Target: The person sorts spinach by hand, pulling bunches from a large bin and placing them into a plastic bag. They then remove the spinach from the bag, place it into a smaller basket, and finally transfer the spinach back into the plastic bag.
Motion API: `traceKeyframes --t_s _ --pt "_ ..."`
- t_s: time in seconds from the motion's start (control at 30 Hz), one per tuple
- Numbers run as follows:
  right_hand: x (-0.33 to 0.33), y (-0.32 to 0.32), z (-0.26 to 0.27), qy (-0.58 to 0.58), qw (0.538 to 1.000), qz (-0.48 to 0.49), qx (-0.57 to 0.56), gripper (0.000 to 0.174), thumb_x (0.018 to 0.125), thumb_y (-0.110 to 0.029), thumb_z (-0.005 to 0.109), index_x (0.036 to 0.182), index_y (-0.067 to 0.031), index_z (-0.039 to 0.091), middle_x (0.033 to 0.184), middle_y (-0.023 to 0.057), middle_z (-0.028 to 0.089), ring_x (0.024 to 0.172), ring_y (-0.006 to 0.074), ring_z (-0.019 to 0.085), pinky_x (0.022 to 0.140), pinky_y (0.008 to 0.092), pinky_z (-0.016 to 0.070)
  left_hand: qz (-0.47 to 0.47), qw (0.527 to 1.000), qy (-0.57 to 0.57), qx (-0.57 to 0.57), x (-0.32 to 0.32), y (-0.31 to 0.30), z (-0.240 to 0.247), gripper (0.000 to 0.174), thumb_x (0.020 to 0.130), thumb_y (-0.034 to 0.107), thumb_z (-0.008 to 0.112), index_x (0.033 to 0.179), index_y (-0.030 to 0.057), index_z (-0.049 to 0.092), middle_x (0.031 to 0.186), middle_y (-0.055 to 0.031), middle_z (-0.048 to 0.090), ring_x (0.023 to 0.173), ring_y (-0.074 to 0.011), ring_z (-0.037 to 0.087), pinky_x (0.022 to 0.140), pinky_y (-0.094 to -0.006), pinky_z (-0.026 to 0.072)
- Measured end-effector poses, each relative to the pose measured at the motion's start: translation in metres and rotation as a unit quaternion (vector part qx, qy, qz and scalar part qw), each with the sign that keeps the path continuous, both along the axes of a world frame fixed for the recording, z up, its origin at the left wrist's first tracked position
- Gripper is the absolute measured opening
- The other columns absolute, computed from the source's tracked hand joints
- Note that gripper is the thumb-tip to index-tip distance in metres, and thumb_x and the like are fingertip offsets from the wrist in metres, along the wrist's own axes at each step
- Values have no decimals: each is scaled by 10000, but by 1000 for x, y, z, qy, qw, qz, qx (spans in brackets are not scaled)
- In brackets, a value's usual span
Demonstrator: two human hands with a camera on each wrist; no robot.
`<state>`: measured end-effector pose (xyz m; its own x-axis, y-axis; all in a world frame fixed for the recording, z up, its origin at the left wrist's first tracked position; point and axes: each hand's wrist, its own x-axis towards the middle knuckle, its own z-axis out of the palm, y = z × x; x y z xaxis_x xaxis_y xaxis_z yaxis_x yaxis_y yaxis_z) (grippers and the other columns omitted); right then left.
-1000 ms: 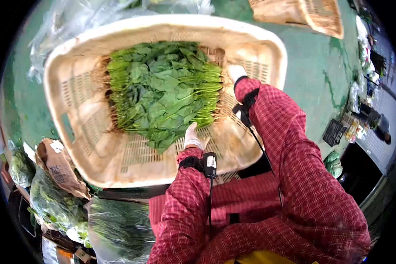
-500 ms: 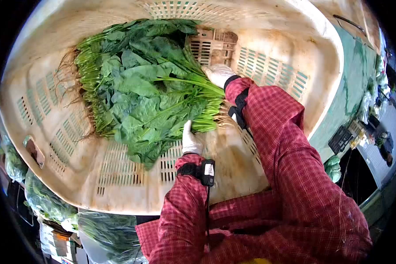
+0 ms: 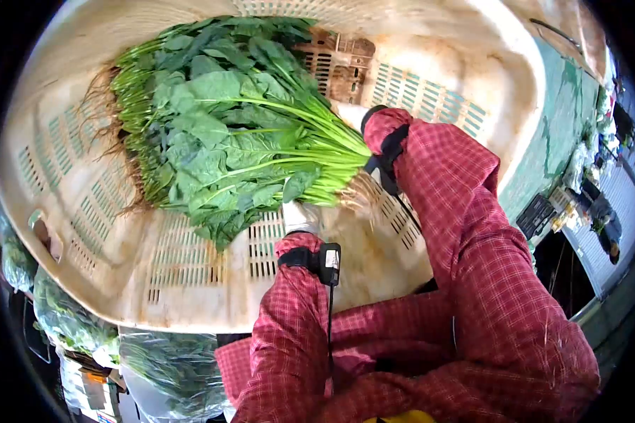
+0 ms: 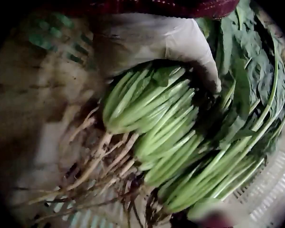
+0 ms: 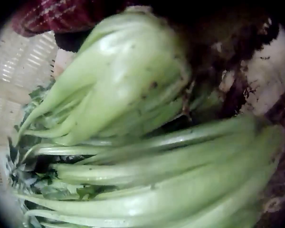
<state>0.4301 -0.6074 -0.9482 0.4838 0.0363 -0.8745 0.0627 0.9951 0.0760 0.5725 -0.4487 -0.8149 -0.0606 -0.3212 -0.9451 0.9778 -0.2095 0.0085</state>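
A thick layer of leafy spinach (image 3: 240, 141) lies in a big pale plastic crate, its roots showing at both sides. My left hand (image 3: 302, 217), in a white glove, grips the near side of the right-hand bunch. In the left wrist view the gloved left hand (image 4: 166, 42) curves over green stems (image 4: 152, 104) with long roots below. At the far side of the same bunch, my right hand (image 3: 349, 113) holds the gathered stems, its fingers hidden among them. Pale stems (image 5: 123, 71) fill the right wrist view close up.
The crate (image 3: 374, 282) has slotted walls and surrounds both hands. Bagged greens (image 3: 169, 370) stand beyond its near edge at lower left. At the right are green floor (image 3: 568, 134), a black crate (image 3: 536, 220) and a person farther off.
The head view has come closer to the crate. My hands have moved in on the right-hand spinach from both sides, and its stems are drawn together and raised between them.
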Motion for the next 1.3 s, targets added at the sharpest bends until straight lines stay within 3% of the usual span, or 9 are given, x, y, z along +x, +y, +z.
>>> traceKeyframes --t_s 0.2,0.27,0.33,0.5,0.6,0.77,0.93,1.13,1.3 --pt "8 -68 212 31 998 -34 44 471 908 -452 578 1170 -63 620 1040 69 694 833 163 658 783 322 530 8 998 47 29 1 -13 84 505 891 423 562 1242 60 534 1193 -85 605 1041 -250 594 924 -407 487" --pt "7 -55 231 36 952 135 -273 569 845 -395 677 1263 -30 553 1193 120 618 1093 165 550 949 286 428 33 997 76 -7 2 -22 104 511 941 418 481 1278 35 508 1232 -108 588 1079 -262 590 933 -418 488" --pt "26 -59 290 33 955 132 -264 619 821 -348 702 1294 5 515 1239 134 583 1168 166 486 1005 279 364 22 999 20 20 3 -34 138 539 938 427 476 1290 20 491 1246 -129 578 1095 -277 584 949 -427 480" --pt "-5 -5 349 59 980 120 -146 418 889 -297 603 1179 4 601 1026 75 673 913 155 627 833 297 496 -9 943 320 -92 33 -4 209 704 844 483 601 1325 -10 450 1259 -198 553 1091 -320 582 919 -451 501" --pt "-15 30 435 129 987 56 -73 416 911 -297 560 1201 1 572 1055 117 668 887 188 659 789 323 543 -135 976 166 -43 41 19 266 616 868 468 586 1289 25 502 1221 -191 577 1043 -317 609 885 -442 522" --pt "19 73 601 150 976 -60 -144 429 943 -288 491 1271 -14 518 1126 119 636 905 184 644 784 315 531 -353 929 58 -92 126 -24 425 708 902 403 561 1412 -26 322 1448 -205 360 1348 -299 329 1117 -425 264" --pt "104 89 709 93 971 -145 -166 553 881 -382 607 1261 10 518 1123 150 639 938 246 652 811 377 546 -249 943 20 -219 203 -20 476 478 769 -56 667 1209 -44 480 1135 -133 606 939 -205 634 893 -317 495" --pt "134 97 732 40 966 -76 -243 577 827 -376 679 1233 8 535 1126 147 635 937 242 647 818 387 544 -169 919 -91 -343 252 1 514 572 782 3 696 1273 2 401 1089 -66 581 980 -168 597 881 -318 503" --pt "134 131 719 -88 947 -27 -306 532 911 -397 477 1312 -47 461 1227 165 546 1119 307 536 962 455 451 -99 936 -159 -298 261 75 556 722 732 116 757 1327 -34 376 1248 -132 532 1126 -231 535 967 -343 448"
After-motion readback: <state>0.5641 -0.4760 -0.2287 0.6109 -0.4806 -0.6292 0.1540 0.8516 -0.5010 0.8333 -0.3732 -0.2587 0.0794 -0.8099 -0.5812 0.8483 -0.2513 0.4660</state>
